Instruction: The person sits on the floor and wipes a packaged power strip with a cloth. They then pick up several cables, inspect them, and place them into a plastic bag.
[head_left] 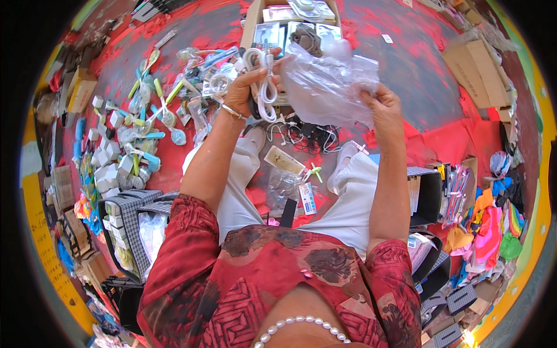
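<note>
A coiled white cable is gripped in my left hand, its loops hanging below the fingers. Something dark shows beside the coil, partly hidden by it. My right hand pinches the edge of a clear plastic bag, which spreads leftward to the fingertips of my left hand. Behind the bag, a carton holds flat packages and a crumpled grey-brown bundle. Loose black cords lie on the floor below the bag, between my feet.
Brushes and small white boxes are heaped at the left. Checked bins stand on both sides, one at the left. Colourful fabric lies at the right, below a brown cardboard box. A cream-coloured packet lies between my legs.
</note>
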A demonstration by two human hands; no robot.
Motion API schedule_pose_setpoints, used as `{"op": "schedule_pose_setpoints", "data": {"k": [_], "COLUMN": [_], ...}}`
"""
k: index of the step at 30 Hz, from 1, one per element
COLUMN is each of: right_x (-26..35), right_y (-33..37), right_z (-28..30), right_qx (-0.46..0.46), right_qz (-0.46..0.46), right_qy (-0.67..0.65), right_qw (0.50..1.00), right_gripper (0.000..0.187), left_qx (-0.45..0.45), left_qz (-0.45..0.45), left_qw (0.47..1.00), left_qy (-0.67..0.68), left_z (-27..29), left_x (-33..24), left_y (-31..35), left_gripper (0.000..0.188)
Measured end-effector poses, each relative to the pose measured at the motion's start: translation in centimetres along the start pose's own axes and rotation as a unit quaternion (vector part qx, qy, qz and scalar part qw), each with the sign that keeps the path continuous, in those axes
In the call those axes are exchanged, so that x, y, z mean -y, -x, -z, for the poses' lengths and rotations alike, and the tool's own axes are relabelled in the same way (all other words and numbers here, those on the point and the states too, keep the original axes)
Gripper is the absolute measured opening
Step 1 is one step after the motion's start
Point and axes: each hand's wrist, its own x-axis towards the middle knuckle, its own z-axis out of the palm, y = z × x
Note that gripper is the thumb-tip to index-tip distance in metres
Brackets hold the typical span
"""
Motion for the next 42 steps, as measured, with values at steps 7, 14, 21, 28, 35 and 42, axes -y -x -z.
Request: {"op": "schedule_pose_setpoints", "data": {"k": [7, 14, 21, 28, 35, 42], "right_x": [-0.8, -1.9, -1.5, -0.8, -1.3, 0.2], "right_y": [-0.1, -1.0, -0.2, -0.1, -0.2, -0.5], "right_z": [-2.0, -0.4, 0.4, -0.3, 0.8, 3.7], "right_qx": [0.044, 0.076, 0.269, 0.250, 0.029, -0.055], "right_qz": [0.077, -0.049, -0.028, -0.019, -0.106, -0.184], "right_qy": [0.042, 0.269, 0.452, 0.483, 0.229, 0.135], "right_qw": [0.995, 0.959, 0.850, 0.839, 0.967, 0.972], "right_gripper": [0.016, 0.021, 0.044, 0.027, 0.025, 0.023], "left_qx": [-0.072, -0.029, -0.024, -0.058, -0.087, -0.031], "left_qz": [0.009, -0.062, -0.090, -0.057, -0.142, -0.171], "left_qw": [0.997, 0.998, 0.988, 0.995, 0.983, 0.977], "left_qy": [0.012, -0.016, -0.127, -0.065, -0.073, -0.120], "left_z": [1.2, 2.2, 0.6, -0.1, 1.0, 1.0], "left_x": [-0.1, -1.8, -2.2, -2.0, -3.4, -4.0], "left_y": [-0.3, -0.4, 0.2, 0.8, 1.0, 1.3], "left_gripper": [0.041, 0.038, 0.047, 0.042, 0.040, 0.039]}}
